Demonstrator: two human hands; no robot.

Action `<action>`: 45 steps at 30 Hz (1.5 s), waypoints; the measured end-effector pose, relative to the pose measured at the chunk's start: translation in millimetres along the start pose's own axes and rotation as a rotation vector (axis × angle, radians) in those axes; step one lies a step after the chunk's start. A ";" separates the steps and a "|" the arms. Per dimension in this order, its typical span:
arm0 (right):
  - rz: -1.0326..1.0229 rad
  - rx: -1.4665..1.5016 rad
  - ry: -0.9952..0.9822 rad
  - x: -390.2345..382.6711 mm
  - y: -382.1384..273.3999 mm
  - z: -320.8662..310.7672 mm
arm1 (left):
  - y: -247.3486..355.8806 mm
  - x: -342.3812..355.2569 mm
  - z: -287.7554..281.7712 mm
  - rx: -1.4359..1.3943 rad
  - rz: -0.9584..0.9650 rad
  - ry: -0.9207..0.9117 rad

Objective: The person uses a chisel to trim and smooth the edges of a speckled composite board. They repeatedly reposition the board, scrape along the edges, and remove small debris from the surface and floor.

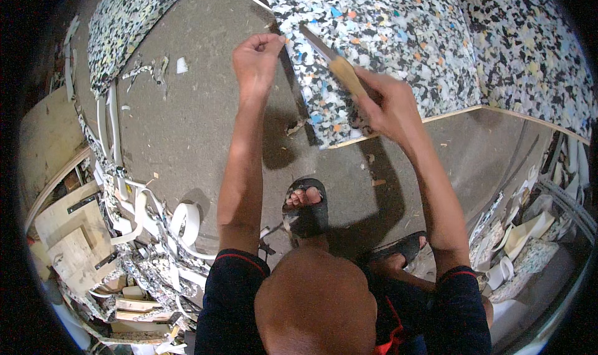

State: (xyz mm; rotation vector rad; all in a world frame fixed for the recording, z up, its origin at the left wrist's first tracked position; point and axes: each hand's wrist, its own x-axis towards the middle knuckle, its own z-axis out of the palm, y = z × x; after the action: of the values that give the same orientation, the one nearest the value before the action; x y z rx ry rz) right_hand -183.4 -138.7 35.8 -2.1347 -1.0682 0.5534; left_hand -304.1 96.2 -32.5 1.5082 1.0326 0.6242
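My right hand [386, 105] is wrapped round the wooden handle of a long-bladed knife [342, 72], its blade pointing up-left over a speckled foam-covered panel [386, 37] of white, black and coloured flecks. My left hand [258, 62] is closed in a pinch at that panel's left edge, beside the blade's tip; whatever is between the fingertips is too small to name. A pale wooden strip [448, 112] runs along the panel's near edge. A second speckled piece [529, 56] adjoins it on the right.
Another speckled sheet [131, 18] is at upper left. Offcuts, curled white strips [185, 224] and wooden boards [78, 255] are piled at lower left, with more scrap [520, 243] at right. My sandalled feet [305, 208] stand on the concrete floor [180, 124] below the panel.
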 end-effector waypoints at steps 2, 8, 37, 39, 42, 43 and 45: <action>-0.012 -0.043 0.009 -21.4 5.5 -7.6 | -1.0 -2.6 0.8 -0.005 -0.027 0.006; -0.102 0.010 0.047 10.8 3.8 6.3 | -3.9 -5.8 3.9 -0.019 -0.007 -0.024; -0.088 -0.026 0.002 -32.1 0.3 4.8 | 3.3 -34.4 -0.8 0.084 0.001 -0.039; -0.055 -0.078 -0.033 -32.5 1.2 6.6 | 1.7 -35.2 -2.5 0.073 0.027 -0.052; -0.058 -0.065 -0.049 -62.3 2.7 -6.7 | 3.1 -38.2 -4.0 0.086 0.002 -0.031; -0.048 -0.060 -0.061 -76.5 2.9 -14.5 | 4.2 -39.4 -3.5 0.089 -0.019 -0.030; 0.105 -0.083 -0.136 -96.1 1.8 -24.5 | 6.9 -42.0 -3.2 0.112 -0.017 -0.025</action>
State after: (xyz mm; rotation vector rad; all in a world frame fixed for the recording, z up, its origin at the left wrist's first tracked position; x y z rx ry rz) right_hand -222.2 -227.2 57.9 -2.2628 -1.0730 0.7237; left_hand -324.8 61.6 -18.6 1.5988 1.0749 0.5414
